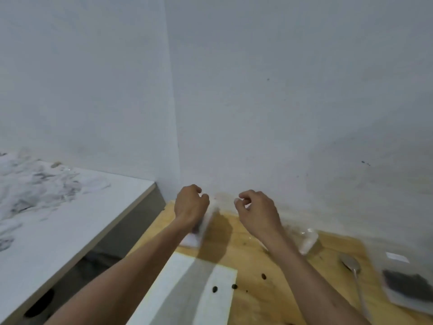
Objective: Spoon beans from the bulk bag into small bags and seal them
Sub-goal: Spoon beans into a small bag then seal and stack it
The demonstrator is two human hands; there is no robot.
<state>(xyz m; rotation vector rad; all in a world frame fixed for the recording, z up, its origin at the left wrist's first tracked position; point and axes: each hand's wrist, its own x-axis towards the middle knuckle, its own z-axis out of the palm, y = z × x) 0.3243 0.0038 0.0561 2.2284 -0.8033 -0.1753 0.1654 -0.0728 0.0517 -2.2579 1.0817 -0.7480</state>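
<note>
My left hand and my right hand are raised side by side near the wall, fingers curled. Each pinches one end of the top edge of a small clear bag, which hangs between and below them. The bag is blurred and nearly see-through, so I cannot tell what it contains. A metal spoon lies on the wooden table to the right. Beside the spoon at the far right lies the bulk bag with dark beans inside.
Three loose beans lie on the table near a white sheet. Another clear bag lies behind my right forearm. A white marbled counter stands to the left, with a gap between it and the table.
</note>
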